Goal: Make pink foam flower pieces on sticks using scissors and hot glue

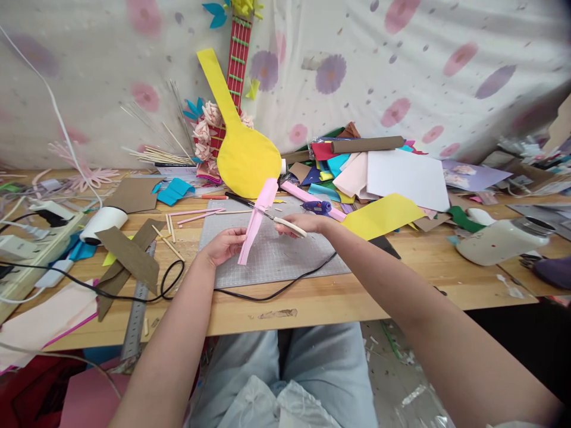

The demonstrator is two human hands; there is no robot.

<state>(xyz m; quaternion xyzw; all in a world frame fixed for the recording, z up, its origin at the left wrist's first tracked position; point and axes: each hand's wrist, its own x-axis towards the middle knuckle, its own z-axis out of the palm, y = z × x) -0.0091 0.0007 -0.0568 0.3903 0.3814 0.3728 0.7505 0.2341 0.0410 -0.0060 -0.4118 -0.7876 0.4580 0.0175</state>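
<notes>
My left hand point(226, 245) is closed on the edge of a pink paper strip point(255, 224), held upright and slightly tilted above the grey cutting mat point(236, 274). In my right hand point(300, 226) is a pair of scissors point(291, 227) with cream handles, its blades reaching to the strip's right edge. Whether the blades are apart there is too small to tell. Behind the strip leans a yellow banjo-shaped cutout point(250, 157). A blue glue gun point(317, 207) lies just beyond my right hand.
Coloured sheets and a white sheet point(405, 178) are piled at the back right. A white bottle point(499, 241) lies on the right. A black cable point(276, 296) crosses the table's front. A steel ruler point(135, 321), brown strips point(129, 261) and a power strip point(27, 267) are at left.
</notes>
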